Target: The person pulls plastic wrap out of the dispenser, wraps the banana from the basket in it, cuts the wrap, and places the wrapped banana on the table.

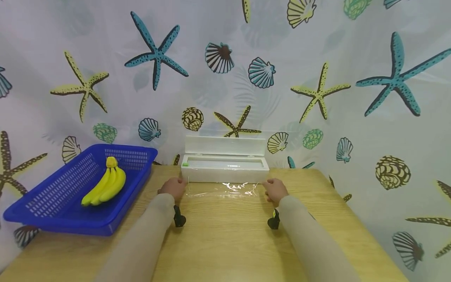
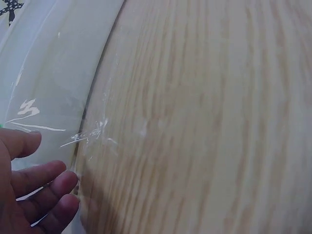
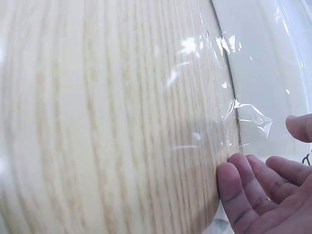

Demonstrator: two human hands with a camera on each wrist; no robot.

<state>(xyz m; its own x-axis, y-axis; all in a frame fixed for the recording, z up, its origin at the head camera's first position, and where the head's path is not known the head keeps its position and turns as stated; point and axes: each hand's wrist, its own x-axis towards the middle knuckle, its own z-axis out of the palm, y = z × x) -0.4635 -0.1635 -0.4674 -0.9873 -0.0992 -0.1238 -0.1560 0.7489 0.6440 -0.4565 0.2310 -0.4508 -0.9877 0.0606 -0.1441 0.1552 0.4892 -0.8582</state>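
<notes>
A white cling film dispenser box [image 1: 225, 176] stands at the back of the table, its lid [image 1: 225, 145] raised. Clear cling film [image 1: 225, 191] hangs from its front over the wood, crinkled and shiny along the loose edge. My left hand [image 1: 174, 187] is at the film's left end; in the left wrist view its thumb [image 2: 27, 144] is apart from the relaxed fingers. At the right end is my right hand [image 1: 275, 190]. Its fingers [image 3: 234, 187] are loosely bent near a film corner [image 3: 263, 126], the thumb spread away from them.
On the left, a blue plastic basket [image 1: 67, 225] holds a bunch of bananas [image 1: 107, 184]. A small green piece [image 1: 185, 164] is on the box's left rim. Behind the wooden table [image 1: 225, 243] hangs a curtain [image 1: 225, 98] with starfish and shells.
</notes>
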